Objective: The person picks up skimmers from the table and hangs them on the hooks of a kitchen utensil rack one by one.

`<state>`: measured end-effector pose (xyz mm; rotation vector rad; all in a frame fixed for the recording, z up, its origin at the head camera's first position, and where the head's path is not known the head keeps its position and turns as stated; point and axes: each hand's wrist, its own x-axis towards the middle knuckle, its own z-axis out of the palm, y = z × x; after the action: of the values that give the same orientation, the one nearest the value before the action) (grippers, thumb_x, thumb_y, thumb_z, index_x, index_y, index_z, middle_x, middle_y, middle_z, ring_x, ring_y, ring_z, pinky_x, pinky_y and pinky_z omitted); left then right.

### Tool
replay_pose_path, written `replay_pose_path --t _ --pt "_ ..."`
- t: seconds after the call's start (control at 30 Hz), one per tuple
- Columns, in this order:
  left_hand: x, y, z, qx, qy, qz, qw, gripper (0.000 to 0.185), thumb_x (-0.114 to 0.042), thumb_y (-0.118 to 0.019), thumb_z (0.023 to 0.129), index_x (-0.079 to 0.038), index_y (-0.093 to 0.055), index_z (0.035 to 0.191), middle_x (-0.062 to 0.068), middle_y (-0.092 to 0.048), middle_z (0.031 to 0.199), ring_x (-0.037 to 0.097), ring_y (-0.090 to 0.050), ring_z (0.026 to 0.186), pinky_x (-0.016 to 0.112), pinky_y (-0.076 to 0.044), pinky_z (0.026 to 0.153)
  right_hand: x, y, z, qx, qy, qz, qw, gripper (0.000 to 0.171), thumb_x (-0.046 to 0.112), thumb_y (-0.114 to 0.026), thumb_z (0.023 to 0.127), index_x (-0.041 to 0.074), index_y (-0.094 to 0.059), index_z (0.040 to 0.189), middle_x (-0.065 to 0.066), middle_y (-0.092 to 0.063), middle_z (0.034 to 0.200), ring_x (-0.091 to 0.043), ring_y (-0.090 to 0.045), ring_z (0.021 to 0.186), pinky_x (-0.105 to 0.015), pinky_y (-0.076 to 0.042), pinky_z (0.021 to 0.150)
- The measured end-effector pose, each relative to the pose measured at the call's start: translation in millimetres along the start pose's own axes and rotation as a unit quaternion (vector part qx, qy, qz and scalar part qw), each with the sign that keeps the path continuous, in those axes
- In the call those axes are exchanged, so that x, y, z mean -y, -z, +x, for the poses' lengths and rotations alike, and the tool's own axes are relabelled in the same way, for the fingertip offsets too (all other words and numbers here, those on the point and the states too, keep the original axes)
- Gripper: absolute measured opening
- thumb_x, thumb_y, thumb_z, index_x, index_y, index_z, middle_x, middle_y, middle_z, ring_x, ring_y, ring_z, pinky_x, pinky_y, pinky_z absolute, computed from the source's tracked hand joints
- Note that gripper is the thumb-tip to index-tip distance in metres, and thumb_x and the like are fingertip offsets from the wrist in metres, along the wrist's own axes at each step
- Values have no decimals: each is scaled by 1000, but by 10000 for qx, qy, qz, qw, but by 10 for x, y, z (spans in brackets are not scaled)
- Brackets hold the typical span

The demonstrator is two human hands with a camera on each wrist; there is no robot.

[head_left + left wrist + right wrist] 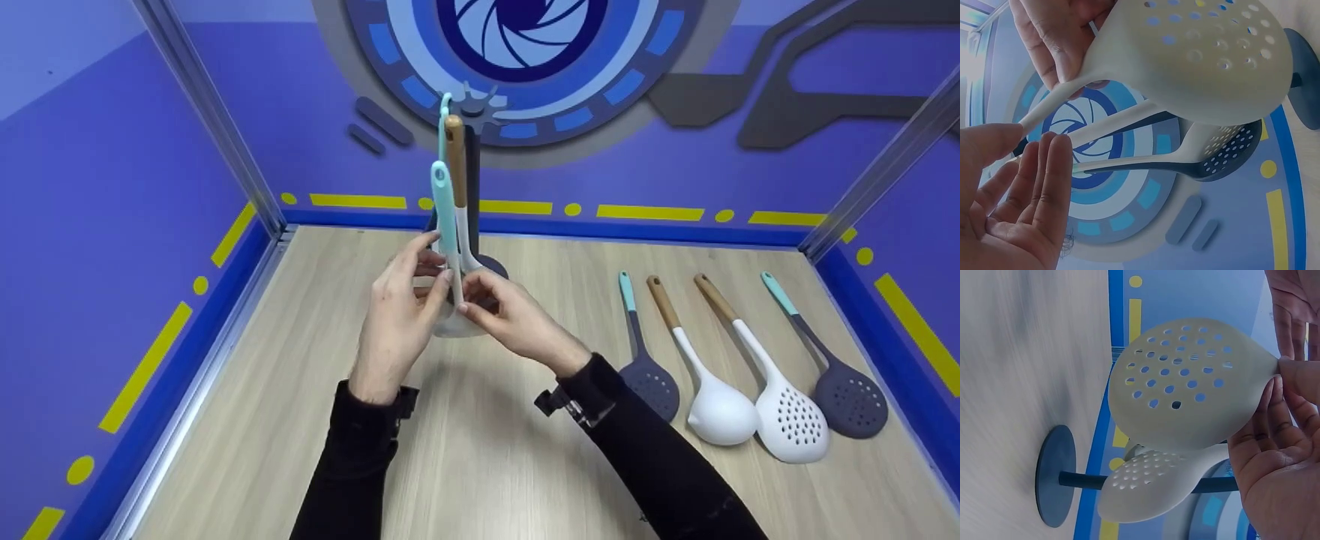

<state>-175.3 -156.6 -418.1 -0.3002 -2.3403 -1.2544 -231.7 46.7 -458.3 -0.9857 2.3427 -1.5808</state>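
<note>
A skimmer with a mint handle [444, 202] and a cream perforated head [1179, 382] is held upright, head down, in front of a dark utensil stand [472, 195]. My left hand [401, 300] pinches its shaft between thumb and fingers. Closer to the head, my right hand [517, 315] pinches the neck. On the stand behind hang a white perforated skimmer with a wooden handle [455, 165] and a dark perforated one [1233, 152]. Both hands hide much of the skimmer's lower part in the head view.
On the table's right side lie a dark perforated turner [651, 386], a white ladle [724, 412], a white skimmer [793, 420] and a dark skimmer [850, 397]. The stand's round base [1055, 478] rests on the wooden table [300, 450]. Blue printed walls [112, 225] enclose the back and sides.
</note>
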Motion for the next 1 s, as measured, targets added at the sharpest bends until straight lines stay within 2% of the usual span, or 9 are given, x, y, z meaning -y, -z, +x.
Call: replay_pose_path --t 0.13,0.27,0.43,0.63,0.77,1.0 --pt "18 -1 -8 4 -131 146 9998 52 -14 -75 116 -10 -62 167 13 -79 136 25 -84 124 38 -73 102 27 62 -3 -108 11 -56 9999 23 20 -71 119 7 -67 137 -14 -79 130 -23 -78 116 -41 -66 101" --pt "34 4 -23 -128 -286 603 9977 50 -18 -75 117 -12 -64 165 11 -81 137 26 -83 123 46 -71 103 36 122 -2 -240 -10 -98 9997 21 18 -72 118 6 -68 135 -14 -79 127 -23 -76 116 -36 -65 98" --pt "78 -4 -41 -336 -494 1323 9894 49 -20 -78 114 -15 -68 162 9 -83 135 31 -82 121 54 -68 101 25 184 2 -376 -78 -70 9992 20 16 -72 118 5 -69 134 -14 -77 125 -25 -75 118 -39 -65 99" --pt "122 -15 -33 -451 -731 1890 9782 49 -21 -78 113 -13 -70 160 11 -84 139 36 -83 123 54 -68 103 26 253 -2 -366 -178 -89 9991 22 18 -71 119 7 -69 137 -13 -76 126 -25 -74 119 -32 -63 95" --pt "140 -15 -32 -490 -744 2080 9741 47 -22 -78 112 -14 -71 158 11 -83 144 38 -81 126 56 -67 107 31 297 -4 -373 -146 -82 9992 22 17 -70 119 5 -69 138 -14 -76 126 -25 -74 118 -28 -62 92" --pt "184 -23 -40 -499 -682 2324 9689 47 -27 -79 113 -17 -72 158 10 -82 144 39 -79 124 57 -65 101 16 361 -5 -502 -141 -61 9986 21 14 -69 119 2 -68 137 -16 -76 124 -21 -72 116 -23 -61 89"
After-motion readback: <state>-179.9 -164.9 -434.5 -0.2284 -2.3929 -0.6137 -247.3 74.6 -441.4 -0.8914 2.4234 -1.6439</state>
